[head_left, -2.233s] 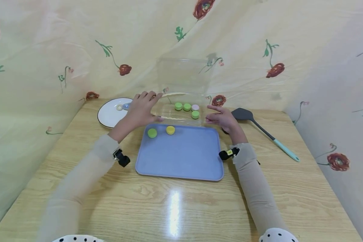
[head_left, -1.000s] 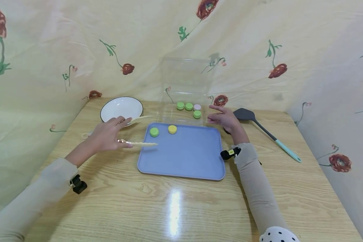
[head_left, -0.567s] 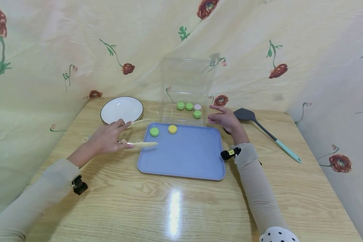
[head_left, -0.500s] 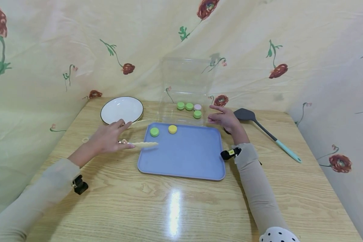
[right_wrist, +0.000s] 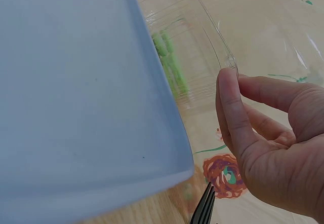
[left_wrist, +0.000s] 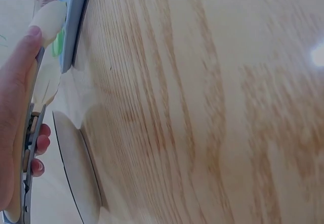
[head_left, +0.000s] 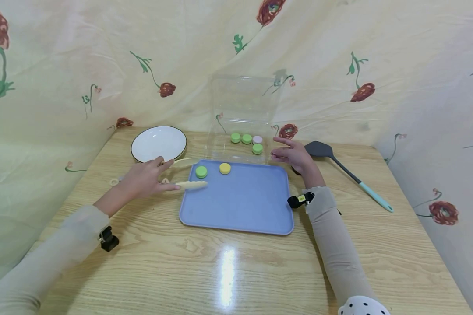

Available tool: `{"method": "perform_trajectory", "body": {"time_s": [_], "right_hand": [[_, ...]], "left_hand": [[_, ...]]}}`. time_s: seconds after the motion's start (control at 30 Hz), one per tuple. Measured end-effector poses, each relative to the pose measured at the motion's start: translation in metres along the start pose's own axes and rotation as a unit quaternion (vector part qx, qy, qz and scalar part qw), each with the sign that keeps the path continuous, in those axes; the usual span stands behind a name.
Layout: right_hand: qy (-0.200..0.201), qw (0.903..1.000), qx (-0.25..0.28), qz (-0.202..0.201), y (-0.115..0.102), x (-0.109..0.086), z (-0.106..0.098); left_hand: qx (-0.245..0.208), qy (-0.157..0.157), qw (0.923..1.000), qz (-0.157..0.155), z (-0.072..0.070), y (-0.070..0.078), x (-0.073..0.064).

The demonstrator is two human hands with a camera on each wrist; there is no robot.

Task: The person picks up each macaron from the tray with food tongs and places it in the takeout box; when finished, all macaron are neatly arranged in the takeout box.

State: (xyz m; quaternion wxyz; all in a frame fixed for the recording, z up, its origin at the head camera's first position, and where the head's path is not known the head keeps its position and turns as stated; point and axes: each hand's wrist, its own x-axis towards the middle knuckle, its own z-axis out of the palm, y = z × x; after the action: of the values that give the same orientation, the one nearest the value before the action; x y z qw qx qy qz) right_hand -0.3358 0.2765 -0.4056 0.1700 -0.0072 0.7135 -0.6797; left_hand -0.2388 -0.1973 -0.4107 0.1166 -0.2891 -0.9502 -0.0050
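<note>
My left hand (head_left: 142,179) grips a pair of tongs (head_left: 193,185) with cream-coloured tips, their arms spread apart. From the head view the tips stand over the left edge of the blue tray (head_left: 240,205), on either side of a green macaron (head_left: 201,172); whether they touch it I cannot tell. A yellow macaron (head_left: 225,168) lies beside it on the tray. My right hand (head_left: 293,157) pinches the right edge of a clear plastic box (right_wrist: 202,41) between thumb and fingers. Inside the box sit several macarons, green ones (head_left: 246,138) and a pink one (head_left: 257,139).
The box's clear lid (head_left: 244,98) stands raised against the floral cloth. A white plate (head_left: 159,142) is at the back left. On the right lies a dark spatula (head_left: 340,168) with a turquoise handle. Dark prongs (right_wrist: 203,206) show beneath my right hand.
My left hand has carried the tongs from the box leftward and nearer to me, to the tray's left edge, then slightly right. My right hand stays at the box.
</note>
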Motion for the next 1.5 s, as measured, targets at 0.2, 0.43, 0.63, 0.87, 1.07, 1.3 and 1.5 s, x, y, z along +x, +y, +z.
{"method": "perform_trajectory", "body": {"time_s": [0.2, 0.43, 0.63, 0.87, 1.07, 1.3, 1.5], "right_hand": [[0.000, 1.0000, -0.007, 0.001, 0.000, 0.000, 0.001], [0.003, 0.9999, -0.011, 0.004, -0.001, 0.000, 0.001], [0.000, 1.0000, -0.003, 0.007, -0.001, 0.000, 0.001], [-0.001, 1.0000, 0.006, 0.007, 0.000, 0.001, 0.000], [-0.001, 1.0000, 0.004, 0.008, 0.000, 0.001, 0.001], [0.000, 1.0000, -0.003, 0.008, 0.000, 0.001, 0.000], [0.003, 0.9999, -0.002, 0.010, 0.001, 0.002, -0.001]], "left_hand": [[0.000, 0.031, 0.9994, 0.015, 0.001, 0.000, 0.002], [0.007, 0.051, 0.9980, 0.036, -0.001, -0.002, 0.006], [0.011, 0.048, 0.9976, 0.049, -0.004, -0.002, 0.009], [0.011, 0.050, 0.9971, 0.057, -0.006, 0.000, 0.011], [0.009, 0.040, 0.9971, 0.064, -0.008, 0.002, 0.012], [-0.002, 0.020, 0.9980, 0.060, -0.012, 0.004, 0.014], [-0.011, 0.003, 0.9982, 0.059, -0.013, 0.005, 0.016]]}}
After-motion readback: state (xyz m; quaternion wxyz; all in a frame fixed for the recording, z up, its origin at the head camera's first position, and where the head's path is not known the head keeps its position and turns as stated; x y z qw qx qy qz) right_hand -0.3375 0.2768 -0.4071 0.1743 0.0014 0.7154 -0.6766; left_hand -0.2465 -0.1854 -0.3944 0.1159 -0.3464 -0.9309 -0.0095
